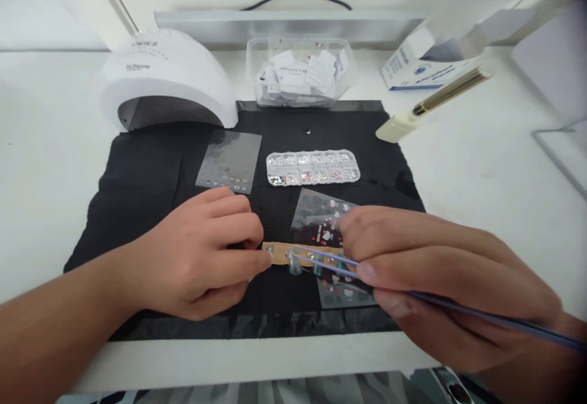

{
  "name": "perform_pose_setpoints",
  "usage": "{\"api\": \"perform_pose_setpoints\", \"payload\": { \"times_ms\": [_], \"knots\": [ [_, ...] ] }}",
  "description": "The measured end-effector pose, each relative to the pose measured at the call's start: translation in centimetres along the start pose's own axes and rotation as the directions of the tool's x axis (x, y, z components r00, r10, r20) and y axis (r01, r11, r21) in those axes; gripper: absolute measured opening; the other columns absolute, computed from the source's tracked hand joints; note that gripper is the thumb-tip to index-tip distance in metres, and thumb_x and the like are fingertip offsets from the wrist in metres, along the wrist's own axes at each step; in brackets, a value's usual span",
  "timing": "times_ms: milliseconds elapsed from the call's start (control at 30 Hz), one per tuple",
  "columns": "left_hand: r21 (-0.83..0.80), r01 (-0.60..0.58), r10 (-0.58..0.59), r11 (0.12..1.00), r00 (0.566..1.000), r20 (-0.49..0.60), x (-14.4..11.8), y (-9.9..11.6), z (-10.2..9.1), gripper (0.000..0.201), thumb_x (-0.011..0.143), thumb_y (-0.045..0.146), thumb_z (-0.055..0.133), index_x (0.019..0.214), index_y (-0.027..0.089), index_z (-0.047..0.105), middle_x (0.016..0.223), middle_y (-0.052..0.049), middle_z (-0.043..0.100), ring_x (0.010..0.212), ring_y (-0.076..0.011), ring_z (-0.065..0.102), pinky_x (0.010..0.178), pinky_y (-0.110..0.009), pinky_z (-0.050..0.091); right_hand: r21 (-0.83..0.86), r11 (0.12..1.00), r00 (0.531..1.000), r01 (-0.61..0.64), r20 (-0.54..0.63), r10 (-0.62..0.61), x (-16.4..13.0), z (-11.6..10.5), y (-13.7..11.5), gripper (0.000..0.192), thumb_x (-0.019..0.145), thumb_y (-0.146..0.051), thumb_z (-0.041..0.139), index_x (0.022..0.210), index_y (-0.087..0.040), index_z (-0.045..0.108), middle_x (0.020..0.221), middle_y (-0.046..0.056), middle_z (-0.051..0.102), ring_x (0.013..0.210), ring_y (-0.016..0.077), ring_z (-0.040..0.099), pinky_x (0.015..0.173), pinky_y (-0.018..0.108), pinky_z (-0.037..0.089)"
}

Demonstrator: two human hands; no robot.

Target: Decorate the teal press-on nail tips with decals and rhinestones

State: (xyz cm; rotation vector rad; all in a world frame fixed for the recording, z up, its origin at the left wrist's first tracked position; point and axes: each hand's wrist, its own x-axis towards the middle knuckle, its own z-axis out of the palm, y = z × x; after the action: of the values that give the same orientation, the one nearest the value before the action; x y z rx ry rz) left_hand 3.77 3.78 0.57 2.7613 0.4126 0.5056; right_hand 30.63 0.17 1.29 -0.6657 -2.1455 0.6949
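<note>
Held by the left end, in curled fingers of the left hand (pixel 202 254): tan strip (pixel 280 253) with glossy nail tips (pixel 294 263), above a sticker sheet (pixel 306 209), near-centre of the black mat (pixel 147 172). Gripped in closed fingers of the right hand (pixel 440 275): purple tweezers (pixel 504 321), with points at one nail tip. Located beyond: rhinestone case (pixel 313 167); far left, nail lamp (pixel 169 77).

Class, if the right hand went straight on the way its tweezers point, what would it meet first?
Probably the glossy nail tip on the wooden strip, just at the ends of the tweezers in the right hand; whether they touch is unclear. The left hand lies beyond.
</note>
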Motion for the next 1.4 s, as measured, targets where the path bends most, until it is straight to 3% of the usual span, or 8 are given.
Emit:
{"api": "perform_pose_setpoints", "payload": {
  "times_ms": [167, 300, 400, 467, 600, 833, 1133, 1400],
  "knots": [
    [-0.044, 0.003, -0.004, 0.999, 1.000, -0.016, -0.30, 0.00, -0.03, 0.021, 0.079, 0.010, 0.055, 0.097, 0.020, 0.060, 0.084, -0.005, 0.063, 0.071, -0.0190, 0.054, 0.066, -0.038, 0.041, 0.029, 0.999, 0.999, -0.019, -0.043, 0.021, 0.00, -0.30, 0.30, 0.030, 0.078, -0.008, 0.057, 0.102, -0.025, 0.061, 0.076, 0.005, 0.066, 0.071, 0.0203, 0.067, 0.068, 0.038, 0.061],
    [-0.087, -0.005, -0.004, 0.996, 0.995, -0.095, -0.40, 0.04, -0.13, 0.023, 0.075, 0.008, 0.056, 0.095, 0.018, 0.061, 0.081, -0.006, 0.062, 0.071, -0.0194, 0.057, 0.064, -0.038, 0.043, 0.089, 0.996, 0.999, -0.005, -0.053, 0.009, -0.07, -0.29, 0.24, 0.031, 0.077, -0.006, 0.057, 0.102, -0.023, 0.062, 0.076, 0.006, 0.064, 0.066, 0.0184, 0.064, 0.063, 0.037, 0.060],
    [-0.102, 0.014, -0.028, 0.995, 0.990, -0.138, -0.20, 0.06, -0.16, 0.020, 0.075, 0.008, 0.055, 0.091, 0.018, 0.062, 0.078, -0.006, 0.060, 0.068, -0.0189, 0.056, 0.062, -0.038, 0.043, 0.050, 0.994, 0.994, -0.093, -0.048, 0.095, -0.24, -0.30, -0.11, 0.026, 0.081, -0.008, 0.057, 0.100, -0.024, 0.061, 0.079, 0.006, 0.066, 0.070, 0.0186, 0.066, 0.066, 0.036, 0.060],
    [-0.113, 0.016, -0.031, 0.993, 0.990, -0.137, -0.06, 0.06, -0.10, 0.020, 0.075, 0.008, 0.056, 0.091, 0.017, 0.062, 0.078, -0.007, 0.060, 0.067, -0.0187, 0.056, 0.061, -0.037, 0.043, 0.007, 0.993, 0.992, -0.116, -0.046, 0.116, -0.28, -0.37, -0.16, 0.021, 0.084, -0.010, 0.057, 0.098, -0.024, 0.061, 0.080, 0.006, 0.067, 0.074, 0.0189, 0.068, 0.069, 0.035, 0.061],
    [-0.139, 0.002, -0.019, 0.990, 0.992, -0.123, -0.01, 0.13, 0.06, 0.020, 0.073, 0.006, 0.058, 0.090, 0.015, 0.062, 0.078, -0.008, 0.061, 0.067, -0.0191, 0.055, 0.060, -0.038, 0.042, 0.008, 1.000, 0.999, 0.005, -0.035, -0.005, -0.11, -0.52, 0.24, 0.015, 0.086, -0.012, 0.056, 0.096, -0.021, 0.059, 0.078, 0.004, 0.067, 0.071, 0.0164, 0.067, 0.068, 0.034, 0.062],
    [-0.134, 0.034, -0.054, 0.990, 0.988, -0.143, -0.10, 0.04, 0.23, 0.015, 0.074, 0.005, 0.060, 0.086, 0.016, 0.059, 0.077, -0.006, 0.058, 0.068, -0.0172, 0.052, 0.061, -0.035, 0.041, -0.050, 0.999, 0.996, -0.006, -0.090, 0.001, -0.08, -0.17, 0.08, 0.018, 0.081, -0.004, 0.056, 0.094, -0.016, 0.061, 0.078, 0.005, 0.066, 0.082, 0.0186, 0.069, 0.079, 0.037, 0.062],
    [-0.104, 0.038, -0.043, 0.994, 0.998, -0.053, -0.09, -0.11, 0.72, 0.020, 0.080, 0.004, 0.059, 0.095, 0.016, 0.060, 0.082, -0.005, 0.059, 0.072, -0.0163, 0.049, 0.065, -0.033, 0.040, -0.096, 0.995, 0.995, -0.009, -0.096, 0.000, -0.24, -0.03, -0.19, 0.015, 0.084, -0.004, 0.054, 0.091, -0.015, 0.060, 0.079, 0.004, 0.066, 0.085, 0.0157, 0.068, 0.086, 0.033, 0.060],
    [-0.086, 0.022, -0.026, 0.996, 0.998, -0.050, -0.05, -0.27, 0.71, 0.016, 0.085, 0.007, 0.055, 0.094, 0.019, 0.061, 0.082, -0.004, 0.060, 0.073, -0.0161, 0.050, 0.066, -0.034, 0.042, -0.044, 0.999, 0.996, 0.023, -0.090, -0.027, -0.12, -0.01, 0.27, 0.015, 0.082, -0.005, 0.054, 0.090, -0.017, 0.060, 0.077, 0.004, 0.065, 0.079, 0.0166, 0.068, 0.077, 0.035, 0.062]
  ]
}}
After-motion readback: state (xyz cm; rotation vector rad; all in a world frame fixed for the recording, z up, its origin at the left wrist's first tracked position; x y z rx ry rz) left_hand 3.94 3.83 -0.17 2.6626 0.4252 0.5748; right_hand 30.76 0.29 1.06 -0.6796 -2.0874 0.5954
